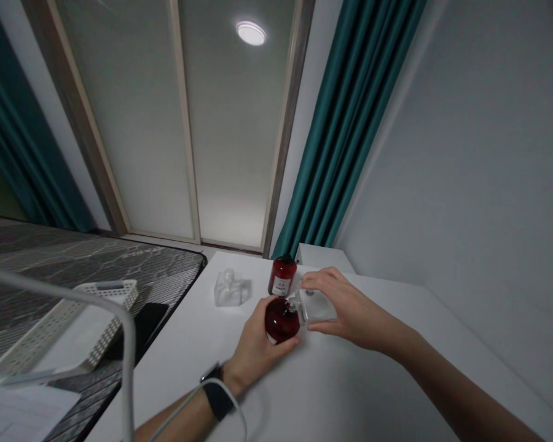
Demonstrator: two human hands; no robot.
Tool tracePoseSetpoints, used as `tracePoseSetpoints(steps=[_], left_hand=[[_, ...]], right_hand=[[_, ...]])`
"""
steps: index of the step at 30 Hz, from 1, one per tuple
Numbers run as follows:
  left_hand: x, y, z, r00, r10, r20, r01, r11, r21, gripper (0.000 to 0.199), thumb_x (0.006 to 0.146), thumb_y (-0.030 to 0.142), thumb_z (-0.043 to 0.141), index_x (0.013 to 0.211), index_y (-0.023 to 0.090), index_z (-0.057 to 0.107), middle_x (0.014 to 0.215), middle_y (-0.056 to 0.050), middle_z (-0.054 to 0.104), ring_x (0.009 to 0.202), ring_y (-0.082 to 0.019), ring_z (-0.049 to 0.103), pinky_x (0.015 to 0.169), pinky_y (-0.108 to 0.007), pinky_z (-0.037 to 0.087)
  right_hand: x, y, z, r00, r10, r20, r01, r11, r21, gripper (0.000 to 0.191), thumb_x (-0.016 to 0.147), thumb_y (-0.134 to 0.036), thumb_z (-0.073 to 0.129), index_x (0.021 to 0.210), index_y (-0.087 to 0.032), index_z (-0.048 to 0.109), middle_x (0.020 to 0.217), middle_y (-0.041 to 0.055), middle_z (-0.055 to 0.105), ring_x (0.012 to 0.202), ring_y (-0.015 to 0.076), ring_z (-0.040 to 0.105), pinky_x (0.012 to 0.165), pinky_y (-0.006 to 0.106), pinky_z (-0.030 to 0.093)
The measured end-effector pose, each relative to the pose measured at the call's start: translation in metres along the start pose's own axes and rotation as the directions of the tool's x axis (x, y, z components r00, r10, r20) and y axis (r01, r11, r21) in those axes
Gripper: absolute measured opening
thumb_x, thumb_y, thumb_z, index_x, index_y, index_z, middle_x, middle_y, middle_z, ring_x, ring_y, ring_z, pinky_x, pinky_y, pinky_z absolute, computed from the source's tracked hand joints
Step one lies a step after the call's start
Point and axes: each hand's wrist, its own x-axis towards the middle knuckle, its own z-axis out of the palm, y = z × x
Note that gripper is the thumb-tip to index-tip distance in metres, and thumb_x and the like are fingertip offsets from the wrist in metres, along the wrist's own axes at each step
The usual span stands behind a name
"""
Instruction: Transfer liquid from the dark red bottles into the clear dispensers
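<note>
My left hand grips a round dark red bottle, which lies tilted with its neck toward my right hand. My right hand holds a square transparent glass bottle from above, its neck close to or touching the red bottle's neck. Behind them a red bottle with a black cap stands upright on the white table. To the left, a second transparent glass bottle stands on the table, apart from both hands.
A white plastic basket and a black phone lie on a dark patterned surface left of the table. A white curved rod crosses the lower left, above paper. A grey wall runs along the right.
</note>
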Motion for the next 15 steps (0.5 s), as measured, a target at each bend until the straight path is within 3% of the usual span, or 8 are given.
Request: tracePoseSetpoints(steps=[15], left_hand=[[-0.0010,-0.0033,0.0008,1.000,-0.008,0.011,0.008,1.000,-0.008,0.069,0.069,0.023,0.079,0.129,0.019,0.044,0.126,-0.012,0.060,0.116,-0.029,0.060,0.104,-0.048,0.046]], right_hand=[[-0.0010,-0.0016,-0.0018,1.000,-0.017,0.005,0.017,1.000,0.002,0.065,0.073,-0.023,0.085,0.130,-0.026,0.054,0.129,0.0080,0.063,0.120,0.0291,0.051,0.103,0.050,0.048]])
